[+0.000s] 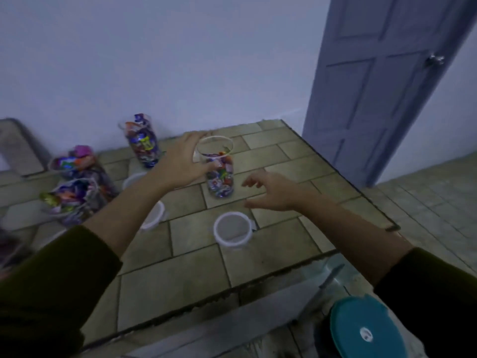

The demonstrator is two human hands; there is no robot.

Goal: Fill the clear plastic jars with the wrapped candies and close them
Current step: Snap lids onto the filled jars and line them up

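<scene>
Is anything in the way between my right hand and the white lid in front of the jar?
Nothing visible. The right hand hovers open over bare tile, and the white lid lies just nearer, to its left. The jar, gripped by the left hand, stands beyond.

On the counter we see the open jar in the middle, a lid just before it, a second lid to the left, and farther left a far jar, a middle jar and a near jar.
</scene>
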